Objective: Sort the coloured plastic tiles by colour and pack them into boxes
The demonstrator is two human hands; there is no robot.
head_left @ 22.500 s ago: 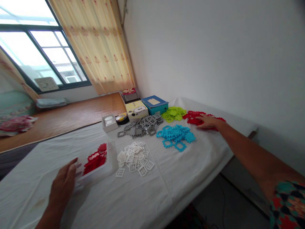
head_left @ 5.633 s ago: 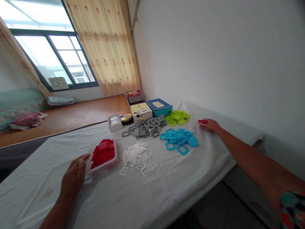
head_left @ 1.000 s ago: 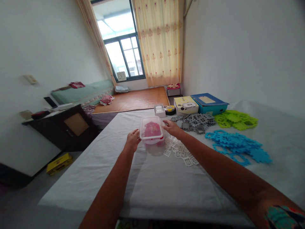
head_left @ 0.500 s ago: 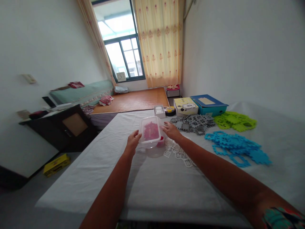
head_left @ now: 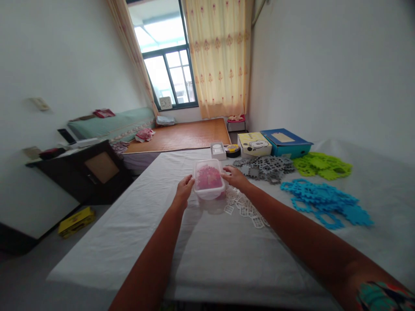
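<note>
Holds a clear box point(head_left: 209, 181) between left hand point(head_left: 184, 189) and right hand point(head_left: 234, 178), out in front over the middle of the white-clothed bench point(head_left: 207, 259). Shows pink-red through the hazy top, from the red pieces point(head_left: 207, 176) packed inside. Runs lengthwise away from the body toward the window point(head_left: 170, 75), with the far short end pointing at a small white box point(head_left: 217, 150) and the near short end facing the chest. Sits about level, top face up. Cannot tell whether the base touches the cloth or hangs just above it.

Clamps the left long side with the curled, close-set fingers point(head_left: 189, 181) of the left hand. Presses the right long side, nearer the far corner, with the slightly spread fingers point(head_left: 227, 171) of the right.

Just right of the box, beneath the right wrist: a scatter of white lattice pieces point(head_left: 244, 209). Beyond those, near the right hand: a heap of grey pieces point(head_left: 266, 165). Farther right and well apart from the box: blue pieces point(head_left: 324, 201) and, behind them, green pieces point(head_left: 320, 164). Along the far edge of the bench: a tape roll point(head_left: 232, 150) beside the small white box, then a yellow carton point(head_left: 254, 144) and a blue carton point(head_left: 287, 142) side by side.
</note>
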